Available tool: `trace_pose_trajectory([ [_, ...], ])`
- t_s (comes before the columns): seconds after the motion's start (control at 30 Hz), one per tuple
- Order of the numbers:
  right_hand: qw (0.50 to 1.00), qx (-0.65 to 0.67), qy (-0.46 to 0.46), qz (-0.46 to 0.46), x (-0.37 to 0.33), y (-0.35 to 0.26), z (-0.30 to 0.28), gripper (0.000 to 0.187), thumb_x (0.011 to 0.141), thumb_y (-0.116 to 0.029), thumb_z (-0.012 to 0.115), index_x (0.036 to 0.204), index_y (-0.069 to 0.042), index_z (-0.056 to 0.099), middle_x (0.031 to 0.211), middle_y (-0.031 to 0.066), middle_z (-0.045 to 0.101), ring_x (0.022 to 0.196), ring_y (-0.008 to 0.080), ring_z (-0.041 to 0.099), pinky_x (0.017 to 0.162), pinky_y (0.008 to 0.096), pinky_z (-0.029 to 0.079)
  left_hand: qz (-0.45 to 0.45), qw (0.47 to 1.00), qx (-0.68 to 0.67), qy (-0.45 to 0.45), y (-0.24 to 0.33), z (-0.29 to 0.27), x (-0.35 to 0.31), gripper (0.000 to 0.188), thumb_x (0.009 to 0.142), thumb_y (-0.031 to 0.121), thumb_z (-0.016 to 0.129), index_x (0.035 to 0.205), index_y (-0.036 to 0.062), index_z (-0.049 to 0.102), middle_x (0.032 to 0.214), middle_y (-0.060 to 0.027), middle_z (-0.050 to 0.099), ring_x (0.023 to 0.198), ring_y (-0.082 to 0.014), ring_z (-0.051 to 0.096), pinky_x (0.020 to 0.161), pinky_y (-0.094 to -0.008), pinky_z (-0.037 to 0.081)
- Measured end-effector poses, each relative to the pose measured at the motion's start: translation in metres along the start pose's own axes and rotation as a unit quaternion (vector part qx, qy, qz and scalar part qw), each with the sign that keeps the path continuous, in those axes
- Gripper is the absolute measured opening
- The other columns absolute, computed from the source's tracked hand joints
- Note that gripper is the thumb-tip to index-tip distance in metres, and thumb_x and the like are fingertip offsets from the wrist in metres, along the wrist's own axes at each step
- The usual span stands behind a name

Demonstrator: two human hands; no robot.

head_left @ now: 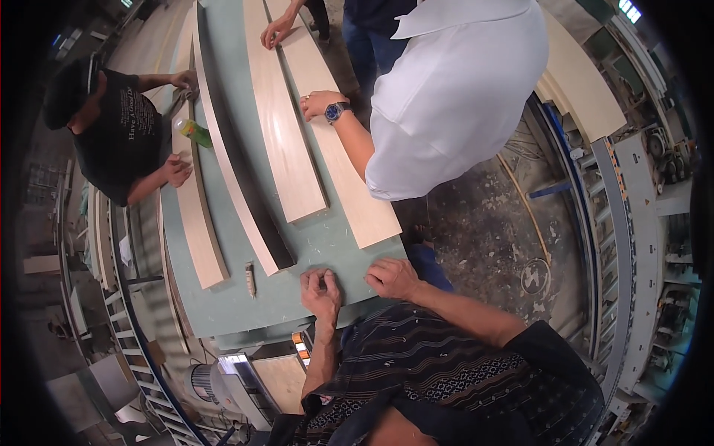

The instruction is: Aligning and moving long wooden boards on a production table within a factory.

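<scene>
My left hand [321, 292] rests on the near edge of the green tabletop [312, 241], its fingers curled in and no object showing in them. To its right my right hand [392, 278] lies loosely fisted on the same edge, also with nothing visible in it. Just beyond my left hand ends a long curved board [236, 175] with a dark side face. Past my right hand is the near end of a pale wooden board [366, 208], and another pale board [286, 149] lies beside it. A small slim tool [250, 280] lies left of my left hand.
At the left, a person in black [123, 126] touches a narrow pale board [199, 230] near a green bottle [195, 134]. Across the table a person in a white shirt [461, 97] rests a hand on a board. Roller conveyors [606, 245] run along the right; a motor [204, 383] sits below left.
</scene>
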State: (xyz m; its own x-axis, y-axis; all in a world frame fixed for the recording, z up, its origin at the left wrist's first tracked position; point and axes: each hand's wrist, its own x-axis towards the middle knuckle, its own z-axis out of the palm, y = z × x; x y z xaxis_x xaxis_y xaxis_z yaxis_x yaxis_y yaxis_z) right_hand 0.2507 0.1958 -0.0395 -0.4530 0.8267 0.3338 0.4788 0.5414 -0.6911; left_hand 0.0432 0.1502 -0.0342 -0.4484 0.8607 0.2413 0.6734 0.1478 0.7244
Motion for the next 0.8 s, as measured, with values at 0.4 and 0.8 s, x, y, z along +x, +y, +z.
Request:
trace_pose_trajectory([
  [0.4,1.0,-0.002,0.01,-0.012,0.0035,-0.0041,-0.0018,0.013,0.084,-0.015,0.073,0.076,-0.008,0.065,0.074,0.0078,0.066,0.066,0.0284,0.067,0.058,0.0398,0.054,0.015,0.999,-0.006,0.029,0.0016,0.0001,0.0011,0.004,0.088,0.01,0.076,0.09,0.0071,0.074,0.095,-0.0102,0.069,0.079,-0.0285,0.07,0.07,-0.0392,0.057],
  [0.8,1.0,-0.009,-0.015,-0.018,0.006,-0.0081,-0.0032,0.014,0.084,-0.016,0.074,0.076,-0.009,0.065,0.075,0.0079,0.067,0.066,0.0288,0.067,0.059,0.0402,0.055,0.007,0.999,-0.031,0.034,0.002,-0.0045,0.0016,0.003,0.088,0.009,0.076,0.088,0.0076,0.073,0.093,-0.0101,0.069,0.069,-0.0255,0.068,0.063,-0.0368,0.055],
])
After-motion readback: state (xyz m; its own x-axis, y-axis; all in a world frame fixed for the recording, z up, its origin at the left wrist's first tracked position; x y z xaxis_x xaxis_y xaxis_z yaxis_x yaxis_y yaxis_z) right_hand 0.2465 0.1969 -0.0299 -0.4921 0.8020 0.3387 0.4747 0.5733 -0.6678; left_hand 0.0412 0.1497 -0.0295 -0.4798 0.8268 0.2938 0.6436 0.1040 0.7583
